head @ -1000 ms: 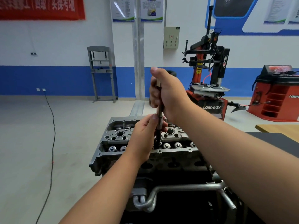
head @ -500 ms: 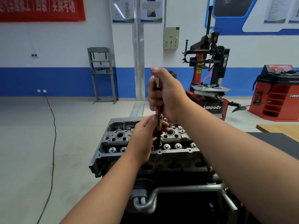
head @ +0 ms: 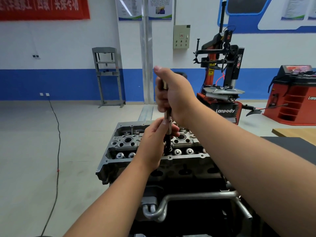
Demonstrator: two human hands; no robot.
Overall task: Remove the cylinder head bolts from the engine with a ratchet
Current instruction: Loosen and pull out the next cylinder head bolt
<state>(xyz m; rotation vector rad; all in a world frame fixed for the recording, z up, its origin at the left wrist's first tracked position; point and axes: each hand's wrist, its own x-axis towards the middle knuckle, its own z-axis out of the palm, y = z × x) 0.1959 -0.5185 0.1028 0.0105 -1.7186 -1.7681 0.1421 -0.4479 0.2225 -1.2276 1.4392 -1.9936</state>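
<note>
The grey cylinder head (head: 119,142) sits on top of the engine in front of me, with round valve caps along its near row. A ratchet tool (head: 168,117) stands upright over the middle of the head. Its dark lower end (head: 168,144) reaches down into the head. My right hand (head: 174,96) grips the upper part of the tool, thumb up. My left hand (head: 153,142) holds the shaft lower down, just above the head. The bolt under the tool is hidden.
A silver pipe (head: 196,197) crosses the engine's near side. A red and black tyre changer (head: 222,82) stands behind on the right, next to a red wheel balancer (head: 294,100). A grey press frame (head: 107,76) is at the back wall. A black cable (head: 57,151) lies on the floor.
My right hand has shifted slightly on the upright tool. My left hand stays on the shaft. The view has barely moved.
</note>
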